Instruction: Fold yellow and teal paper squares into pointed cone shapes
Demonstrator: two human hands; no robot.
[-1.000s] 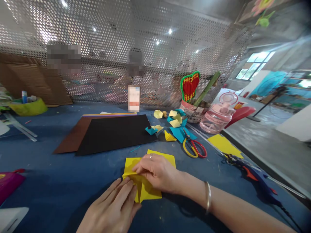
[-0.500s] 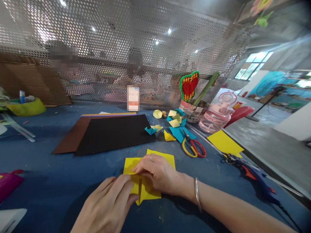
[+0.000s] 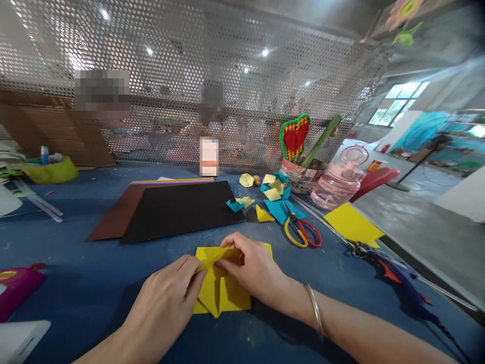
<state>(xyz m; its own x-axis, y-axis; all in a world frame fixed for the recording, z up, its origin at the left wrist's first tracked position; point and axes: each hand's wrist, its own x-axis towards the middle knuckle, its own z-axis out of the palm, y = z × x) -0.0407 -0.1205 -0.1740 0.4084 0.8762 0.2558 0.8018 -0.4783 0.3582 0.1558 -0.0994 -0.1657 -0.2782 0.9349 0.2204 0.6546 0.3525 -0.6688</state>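
A partly folded sheet of yellow paper (image 3: pixel 235 296) lies on the blue table in front of me, with a flap raised at its middle. My left hand (image 3: pixel 172 283) pinches the flap's left side between thumb and fingers. On the right side, my right hand (image 3: pixel 248 260) grips the same raised paper, thumb in front and fingers behind. Below the hands, creased folds come to a point at the near edge. Beyond lie a small yellow folded piece (image 3: pixel 263 214), a blue folded piece (image 3: pixel 235 205) and scissors (image 3: pixel 297 230) with one yellow and one red handle.
Black card (image 3: pixel 182 212) and brown card (image 3: pixel 109 217) lie at the back left. A pink bottle (image 3: pixel 337 184) and a planter (image 3: pixel 301 177) stand back right. A blue glue gun (image 3: pixel 401 283) and yellow sheets (image 3: pixel 352 222) lie right. A magenta object (image 3: pixel 18 290) sits left.
The yellow paper's middle flap has been lifted and opened up. My left hand has moved up along the paper, and my right thumb now shows in front of the fold.
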